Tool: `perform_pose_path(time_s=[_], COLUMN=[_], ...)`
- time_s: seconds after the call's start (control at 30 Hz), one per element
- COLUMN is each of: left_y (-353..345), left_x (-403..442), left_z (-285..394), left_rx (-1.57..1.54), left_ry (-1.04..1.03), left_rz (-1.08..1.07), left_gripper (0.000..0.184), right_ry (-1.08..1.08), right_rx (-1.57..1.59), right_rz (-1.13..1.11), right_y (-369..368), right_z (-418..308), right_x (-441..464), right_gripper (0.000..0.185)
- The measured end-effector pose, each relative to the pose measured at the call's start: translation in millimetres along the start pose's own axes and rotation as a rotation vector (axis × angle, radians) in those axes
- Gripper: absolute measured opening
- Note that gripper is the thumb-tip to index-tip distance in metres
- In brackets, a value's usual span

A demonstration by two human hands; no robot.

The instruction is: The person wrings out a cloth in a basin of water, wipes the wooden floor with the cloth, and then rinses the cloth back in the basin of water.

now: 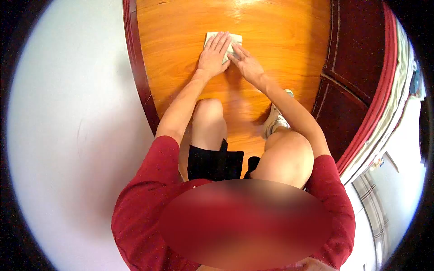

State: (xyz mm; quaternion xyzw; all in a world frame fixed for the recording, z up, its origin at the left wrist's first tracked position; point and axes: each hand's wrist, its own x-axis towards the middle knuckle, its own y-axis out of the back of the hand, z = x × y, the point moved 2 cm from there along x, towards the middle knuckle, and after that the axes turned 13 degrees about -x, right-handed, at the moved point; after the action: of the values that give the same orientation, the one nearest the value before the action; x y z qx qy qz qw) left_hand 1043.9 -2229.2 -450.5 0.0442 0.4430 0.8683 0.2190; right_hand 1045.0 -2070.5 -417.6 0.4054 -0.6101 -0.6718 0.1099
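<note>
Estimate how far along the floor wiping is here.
Done: the cloth looks folded into a pad and lies on the wooden floor.
In hand: the left hand presses flat on it, while the right hand has its fingers at its right edge.
Left: probably more wiping, but the amount is unclear; no visible line separates wiped from unwiped boards, and the shine may just be reflected light.

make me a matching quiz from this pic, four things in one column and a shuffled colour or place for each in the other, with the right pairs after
1 cloth
2 floor
3 shorts
4 wall

a black
b white, on the person's left
c under the left hand
d orange wood

Right pairs: 1-c, 2-d, 3-a, 4-b
</note>
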Motion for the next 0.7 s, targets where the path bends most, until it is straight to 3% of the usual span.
perform_pose_path(time_s=[0.07, 0.17, 0.23, 0.43, 0.53, 0.7], left_y=[-3.0, 12.0, 13.4, 23.2, 6.7, 12.6], left_x=[0.3, -15.1, -28.9, -145.0, -198.3, -202.4], left_z=[-0.8, -24.4, -38.6, -56.4, -43.5, -47.2], left_rx=[-0.049, 0.056, 0.049, 0.001, 0.015, 0.111], left_ry=[-0.070, 0.013, 0.030, 0.327, 0.338, 0.378], left_rz=[0.011, -0.054, 0.019, 0.131, 0.133, 0.125], left_gripper=[0.080, 0.081, 0.082, 0.080, 0.080, 0.074], right_ry=[0.005, 0.062, 0.146, 0.383, 0.385, 0.329], right_rx=[-0.050, -0.083, -0.036, 0.301, 0.276, 0.366], right_rz=[-0.011, 0.083, 0.184, 0.218, 0.166, 0.064], right_y=[-4.4, -1.1, 8.6, 11.5, -3.1, -15.1], right_z=[4.4, -15.8, -23.4, -90.4, -90.4, -70.6], right_x=[-3.4, 13.0, 30.0, 46.9, 21.2, -10.4], right_gripper=[0.040, 0.041, 0.040, 0.041, 0.043, 0.048])
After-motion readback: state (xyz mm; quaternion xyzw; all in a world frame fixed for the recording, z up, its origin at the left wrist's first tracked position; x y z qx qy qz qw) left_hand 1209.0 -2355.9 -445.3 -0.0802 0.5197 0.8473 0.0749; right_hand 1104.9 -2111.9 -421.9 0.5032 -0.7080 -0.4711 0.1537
